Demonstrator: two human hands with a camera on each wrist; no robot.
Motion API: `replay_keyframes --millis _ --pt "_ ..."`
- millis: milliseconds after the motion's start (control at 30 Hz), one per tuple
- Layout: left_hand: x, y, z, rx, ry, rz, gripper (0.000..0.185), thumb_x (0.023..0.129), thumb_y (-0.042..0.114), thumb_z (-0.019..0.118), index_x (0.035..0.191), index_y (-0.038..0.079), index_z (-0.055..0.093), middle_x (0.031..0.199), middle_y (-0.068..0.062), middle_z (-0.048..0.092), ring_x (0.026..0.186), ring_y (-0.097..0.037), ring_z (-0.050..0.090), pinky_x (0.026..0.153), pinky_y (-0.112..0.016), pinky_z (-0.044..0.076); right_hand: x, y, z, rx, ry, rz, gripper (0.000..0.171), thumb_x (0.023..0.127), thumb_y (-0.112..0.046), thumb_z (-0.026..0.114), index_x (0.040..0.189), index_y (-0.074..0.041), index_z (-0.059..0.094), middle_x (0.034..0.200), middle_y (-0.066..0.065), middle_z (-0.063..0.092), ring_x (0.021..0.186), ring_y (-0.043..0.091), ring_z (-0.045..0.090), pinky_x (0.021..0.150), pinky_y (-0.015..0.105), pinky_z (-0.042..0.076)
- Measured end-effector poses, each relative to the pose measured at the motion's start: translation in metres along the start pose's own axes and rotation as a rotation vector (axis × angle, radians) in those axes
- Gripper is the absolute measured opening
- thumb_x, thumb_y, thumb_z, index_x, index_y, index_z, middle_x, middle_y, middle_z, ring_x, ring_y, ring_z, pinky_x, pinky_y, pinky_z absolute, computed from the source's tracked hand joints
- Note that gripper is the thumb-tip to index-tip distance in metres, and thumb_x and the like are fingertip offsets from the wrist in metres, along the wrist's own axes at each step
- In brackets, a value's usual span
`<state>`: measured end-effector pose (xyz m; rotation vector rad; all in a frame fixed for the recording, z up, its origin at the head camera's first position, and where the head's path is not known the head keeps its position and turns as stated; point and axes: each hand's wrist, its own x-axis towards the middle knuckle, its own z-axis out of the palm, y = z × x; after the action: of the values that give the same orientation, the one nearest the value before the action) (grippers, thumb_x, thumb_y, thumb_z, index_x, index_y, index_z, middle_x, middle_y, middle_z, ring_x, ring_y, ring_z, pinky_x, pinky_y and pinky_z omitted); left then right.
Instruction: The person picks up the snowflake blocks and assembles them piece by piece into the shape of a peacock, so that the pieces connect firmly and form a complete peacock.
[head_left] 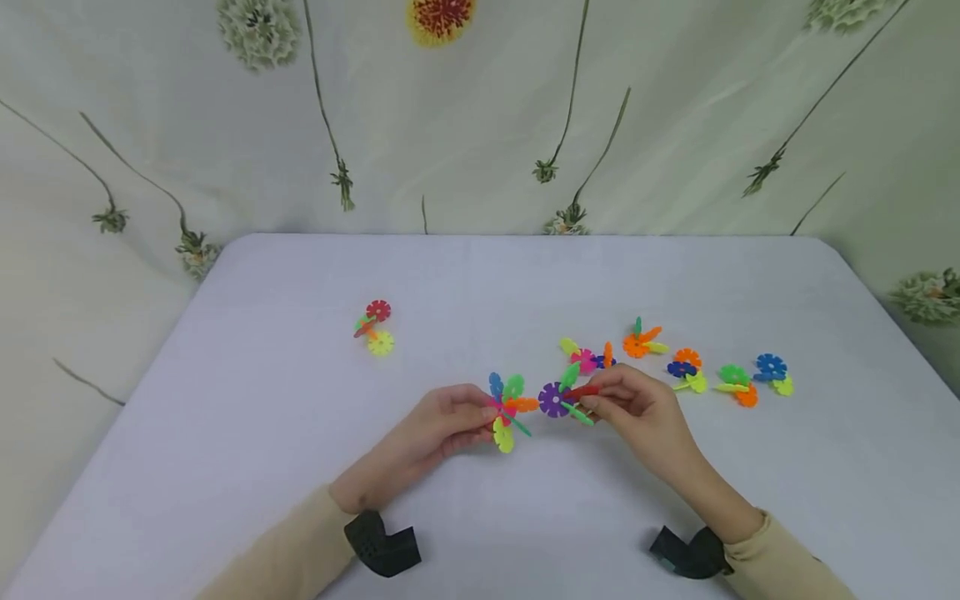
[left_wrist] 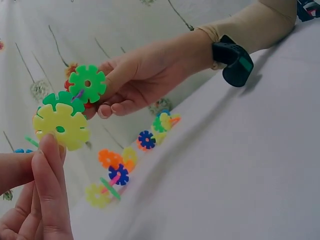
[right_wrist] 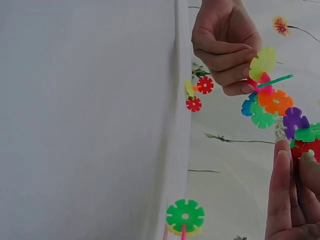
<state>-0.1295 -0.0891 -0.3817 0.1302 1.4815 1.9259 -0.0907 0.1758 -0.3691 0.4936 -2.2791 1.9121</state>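
Note:
Near the table's middle, my left hand [head_left: 450, 423] pinches a cluster of notched plastic discs [head_left: 503, 409]: a pink one with blue, green, orange and yellow ones slotted around it. My right hand [head_left: 647, 415] grips a smaller cluster by its red disc [head_left: 581, 391]; its purple disc [head_left: 553, 401] and two green discs stick out. The left cluster's orange disc [right_wrist: 276, 102] comes edge to edge with the purple disc [right_wrist: 295, 122]; whether they touch or interlock, I cannot tell. In the left wrist view, a yellow disc [left_wrist: 61, 127] hides part of the clusters.
Behind and right of my right hand lie several small disc clusters, among them a pink-and-blue one [head_left: 583, 360], an orange one [head_left: 636, 345] and a blue one [head_left: 771, 367]. Another red-and-yellow cluster [head_left: 380, 342] lies at the back left. A flower-printed cloth hangs beyond the white table [head_left: 225, 400].

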Motion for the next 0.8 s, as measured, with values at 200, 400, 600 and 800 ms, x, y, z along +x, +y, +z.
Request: replay_keyframes --millis 200,400,600,800 --pt "-0.0003 0.0017 -0.0008 0.046 -0.003 0.0 0.021 0.092 0.01 0.06 0.106 -0.006 0.059 0.094 -0.012 0.063 0.082 -0.018 0.063 0.082 -0.029 0.05 0.0003 -0.0025 0.0008 -0.088 -0.012 -0.021 0.015 0.082 0.011 0.064 0.092 0.0 0.066 0.084 0.007 0.068 0.071 0.018 0.065 0.062 0.035 0.055" --pt "-0.0001 0.0016 -0.0003 0.058 -0.018 -0.001 0.019 0.092 0.009 0.06 0.104 -0.006 0.059 0.09 -0.01 0.064 0.079 -0.016 0.063 0.08 -0.027 0.051 -0.0012 -0.0009 0.0017 -0.116 0.005 -0.02 0.015 0.082 0.01 0.064 0.093 0.0 0.068 0.085 0.004 0.068 0.07 0.018 0.064 0.06 0.036 0.055" --pt "0.0014 0.0015 -0.0005 0.056 -0.017 0.006 0.015 0.092 0.007 0.059 0.102 -0.005 0.059 0.086 -0.008 0.065 0.076 -0.015 0.063 0.078 -0.025 0.051 -0.0008 0.0 0.0021 -0.122 0.01 -0.036 0.015 0.081 0.01 0.066 0.091 -0.001 0.068 0.083 0.004 0.068 0.069 0.018 0.063 0.059 0.034 0.055" --pt "0.0011 0.0005 0.0005 0.023 -0.026 -0.005 0.01 0.091 0.005 0.058 0.098 -0.003 0.06 0.084 -0.007 0.065 0.074 -0.014 0.064 0.076 -0.025 0.052 -0.0012 -0.0018 0.0029 -0.146 0.018 -0.024 0.013 0.081 0.008 0.067 0.089 -0.003 0.069 0.082 0.007 0.068 0.067 0.016 0.062 0.057 0.033 0.054"
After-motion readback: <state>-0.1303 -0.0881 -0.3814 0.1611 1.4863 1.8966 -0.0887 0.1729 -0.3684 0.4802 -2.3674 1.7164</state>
